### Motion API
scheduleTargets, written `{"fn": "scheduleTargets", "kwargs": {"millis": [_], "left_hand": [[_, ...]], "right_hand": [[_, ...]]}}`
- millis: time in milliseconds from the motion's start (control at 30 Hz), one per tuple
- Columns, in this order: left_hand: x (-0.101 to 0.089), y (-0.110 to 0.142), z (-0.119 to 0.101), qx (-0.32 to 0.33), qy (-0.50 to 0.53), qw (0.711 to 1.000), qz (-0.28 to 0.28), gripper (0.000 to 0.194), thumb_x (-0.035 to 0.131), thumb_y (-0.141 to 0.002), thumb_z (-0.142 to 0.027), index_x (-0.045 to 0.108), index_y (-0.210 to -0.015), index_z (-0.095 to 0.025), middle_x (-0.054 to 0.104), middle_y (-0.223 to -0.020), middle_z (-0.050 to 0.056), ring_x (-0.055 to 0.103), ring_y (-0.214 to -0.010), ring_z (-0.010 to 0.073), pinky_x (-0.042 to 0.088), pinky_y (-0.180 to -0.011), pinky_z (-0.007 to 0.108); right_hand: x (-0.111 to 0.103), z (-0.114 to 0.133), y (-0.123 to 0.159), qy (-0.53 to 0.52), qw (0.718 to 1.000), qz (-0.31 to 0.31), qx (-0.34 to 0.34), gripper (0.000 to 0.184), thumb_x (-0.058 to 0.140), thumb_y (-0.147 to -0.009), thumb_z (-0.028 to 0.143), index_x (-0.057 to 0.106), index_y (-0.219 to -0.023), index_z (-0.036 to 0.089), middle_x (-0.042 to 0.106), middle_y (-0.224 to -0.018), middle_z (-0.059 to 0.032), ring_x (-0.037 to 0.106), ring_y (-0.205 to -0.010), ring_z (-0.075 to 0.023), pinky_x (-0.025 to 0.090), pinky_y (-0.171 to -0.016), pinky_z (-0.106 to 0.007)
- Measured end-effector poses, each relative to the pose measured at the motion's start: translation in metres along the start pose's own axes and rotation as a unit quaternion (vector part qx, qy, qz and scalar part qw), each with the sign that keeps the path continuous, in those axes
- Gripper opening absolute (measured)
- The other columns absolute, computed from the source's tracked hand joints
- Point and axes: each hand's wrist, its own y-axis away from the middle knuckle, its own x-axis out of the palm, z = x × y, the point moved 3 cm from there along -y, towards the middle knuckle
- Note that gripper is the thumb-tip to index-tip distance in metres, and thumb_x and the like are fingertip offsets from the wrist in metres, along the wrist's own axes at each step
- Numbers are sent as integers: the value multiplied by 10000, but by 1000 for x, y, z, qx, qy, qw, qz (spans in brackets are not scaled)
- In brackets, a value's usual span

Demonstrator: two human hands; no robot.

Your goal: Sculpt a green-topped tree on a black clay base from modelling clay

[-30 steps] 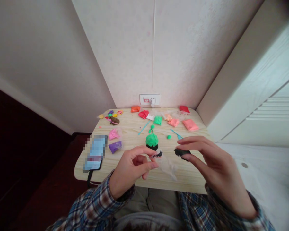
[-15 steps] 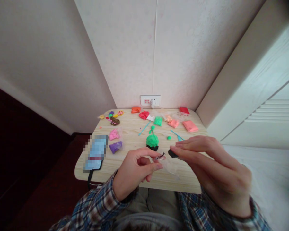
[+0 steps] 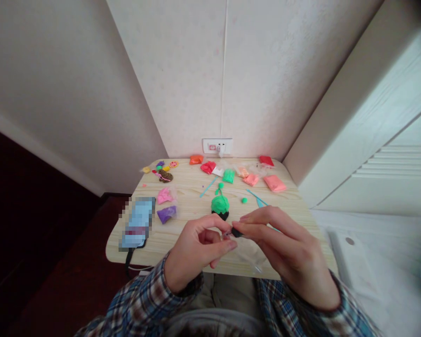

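My left hand [image 3: 196, 250] is closed in a pinch on the mouth of a small clear plastic bag [image 3: 247, 252] above the near edge of the light wooden table [image 3: 189, 187]. My right hand [image 3: 284, 252] pinches a lump of black clay [image 3: 236, 232] right at the bag's mouth, fingertips touching those of the left hand. Just beyond the hands stands a clay figure with a green top on a black base [image 3: 220, 207].
A phone [image 3: 137, 223] with a cable lies at the table's left edge. Several small bags of clay in pink [image 3: 164, 195], purple [image 3: 167, 214], red, orange, green and salmon [image 3: 274, 183] are scattered about, with blue sticks [image 3: 257, 200]. A wall socket [image 3: 216, 145] sits behind; a white cabinet stands right.
My right hand has carried the black clay leftward, from apart from the left hand to meeting it at the bag's mouth. The left hand has stayed put.
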Motion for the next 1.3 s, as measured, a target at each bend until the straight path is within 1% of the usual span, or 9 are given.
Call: {"fn": "scheduleTargets", "kwargs": {"millis": [133,267,467,667,767,833,967,1133,1300], "left_hand": [[-1,4,-4,-9,5,1000,0,229,761,-616,-257,621,-737,-121,578,-640,-36,373,-340,-8,238,-316,138],[-2,5,-8,-21,-6,1000,9,231,742,-649,-280,654,-787,-117,523,-502,-54,354,-323,7,198,-316,145],[0,5,-3,-30,20,999,2,287,789,-600,-300,640,-764,-117,470,-418,-84,341,-311,16,220,-319,150],[-3,8,-10,15,32,999,4,180,740,-651,-234,647,-765,-129,651,-770,-6,413,-332,-12,236,-311,146],[-2,11,-15,22,38,999,14,148,727,-654,-203,647,-756,-133,649,-772,-8,412,-329,-17,234,-309,142],[-1,12,-16,14,36,999,19,149,725,-653,-200,647,-765,-139,617,-649,-33,382,-316,-13,223,-309,140],[3,15,-17,-4,19,999,33,168,716,-662,-200,653,-810,-152,463,-427,-92,337,-305,4,216,-320,134],[5,18,-23,3,-7,1000,11,158,712,-653,-203,653,-790,-149,566,-574,-51,343,-314,-4,237,-308,141],[8,21,-27,26,-50,998,7,140,710,-662,-203,649,-769,-136,511,-541,-58,390,-340,11,276,-322,136]], "right_hand": [[-7,-6,1,-47,999,0,24,236,543,-850,79,687,-979,215,674,-890,-41,635,-837,-151,531,-704,-264],[-16,-5,0,-57,996,-35,51,265,556,-842,72,684,-994,247,672,-908,-26,641,-837,-144,529,-719,-256],[-3,4,-4,-31,999,39,0,290,511,-853,64,690,-1019,220,667,-859,-47,624,-812,-161,520,-661,-276],[-17,-12,-1,-112,989,-35,93,162,595,-851,159,690,-924,268,668,-835,3,623,-777,-122,514,-663,-214],[-24,-12,-1,-104,984,-49,135,90,606,-850,222,668,-898,266,667,-818,7,620,-764,-136,514,-658,-230],[-27,-8,-1,-83,984,-50,147,71,599,-853,236,649,-896,262,666,-820,-1,621,-767,-154,515,-660,-256],[-28,9,-1,17,995,-30,94,156,549,-869,163,654,-918,267,658,-879,-16,621,-807,-162,507,-667,-267],[-28,22,-1,113,993,-11,31,233,516,-860,121,654,-980,266,656,-921,-35,618,-846,-192,504,-675,-307],[-26,30,-5,100,993,20,-51,243,497,-860,130,642,-1027,232,680,-886,-50,632,-800,-207,513,-676,-336]]}}
